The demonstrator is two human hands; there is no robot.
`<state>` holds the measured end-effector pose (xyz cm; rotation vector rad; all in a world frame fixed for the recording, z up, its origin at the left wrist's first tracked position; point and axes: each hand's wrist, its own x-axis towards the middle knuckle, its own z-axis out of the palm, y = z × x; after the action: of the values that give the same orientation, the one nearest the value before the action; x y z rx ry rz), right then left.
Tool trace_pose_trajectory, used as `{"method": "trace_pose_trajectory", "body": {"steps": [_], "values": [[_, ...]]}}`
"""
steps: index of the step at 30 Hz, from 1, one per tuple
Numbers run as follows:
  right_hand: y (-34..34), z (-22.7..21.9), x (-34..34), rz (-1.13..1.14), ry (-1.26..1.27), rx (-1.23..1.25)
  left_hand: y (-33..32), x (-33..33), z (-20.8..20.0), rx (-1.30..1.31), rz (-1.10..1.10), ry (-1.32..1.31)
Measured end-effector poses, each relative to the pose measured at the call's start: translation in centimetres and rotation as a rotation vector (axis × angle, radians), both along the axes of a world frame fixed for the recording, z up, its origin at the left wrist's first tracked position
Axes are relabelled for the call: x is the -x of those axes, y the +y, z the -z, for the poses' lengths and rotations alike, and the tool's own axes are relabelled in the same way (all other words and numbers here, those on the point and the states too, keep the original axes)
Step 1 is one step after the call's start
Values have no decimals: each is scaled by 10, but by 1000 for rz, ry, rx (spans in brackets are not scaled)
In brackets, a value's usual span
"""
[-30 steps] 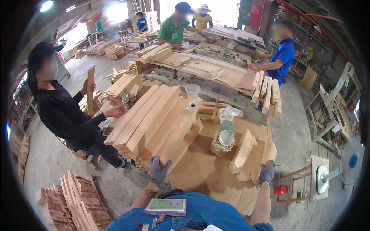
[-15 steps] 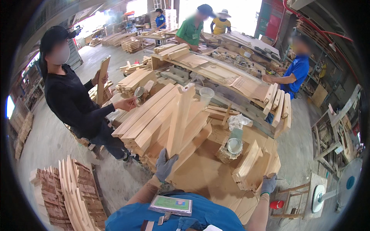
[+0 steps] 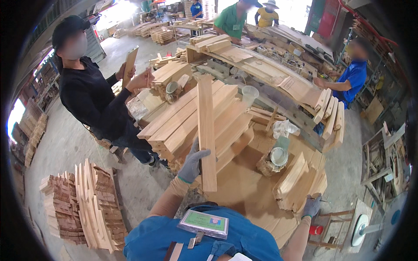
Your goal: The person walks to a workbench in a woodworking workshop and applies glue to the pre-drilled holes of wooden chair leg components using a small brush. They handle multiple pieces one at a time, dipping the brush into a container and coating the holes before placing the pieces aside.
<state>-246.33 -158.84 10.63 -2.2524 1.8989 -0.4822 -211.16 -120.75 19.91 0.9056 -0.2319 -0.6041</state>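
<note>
A pale wooden board (image 3: 207,139) is gripped near its lower end by my gloved left hand (image 3: 192,163). Its broad face is turned toward me, and its far end overlaps the stack of boards (image 3: 174,117) behind it. My gloved right hand (image 3: 311,206) is low at the right, closed round a thin stick-like tool whose tip I cannot make out. Close to that hand lies a smaller group of wooden pieces (image 3: 296,180) on a cardboard-covered table (image 3: 235,182). A can of pale liquid (image 3: 278,155) stands beyond them in a rough holder.
Across the stack at left, a co-worker in black (image 3: 96,91) holds another board (image 3: 129,65). A long bench (image 3: 270,78) with wooden parts runs along the far side, with more people at it. Cut wood (image 3: 93,204) is piled at lower left; a fan (image 3: 360,226) stands lower right.
My left hand has turned the board so its broad face shows, and its near end now hangs below the hand. The co-worker in black has raised a hand from the stack toward their board.
</note>
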Motion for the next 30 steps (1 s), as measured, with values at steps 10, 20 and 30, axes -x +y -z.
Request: {"method": "trace_pose_trajectory", "body": {"steps": [10, 20, 30], "values": [[-2, 1, 4, 43, 22, -15, -2, 0, -2, -28, 5, -40], [-10, 8, 8, 22, 14, -10, -3, -1, 7, -56, 3, -41], [4, 6, -9, -25, -106, -80, 13, 1, 16, -145, -33, -60]]}}
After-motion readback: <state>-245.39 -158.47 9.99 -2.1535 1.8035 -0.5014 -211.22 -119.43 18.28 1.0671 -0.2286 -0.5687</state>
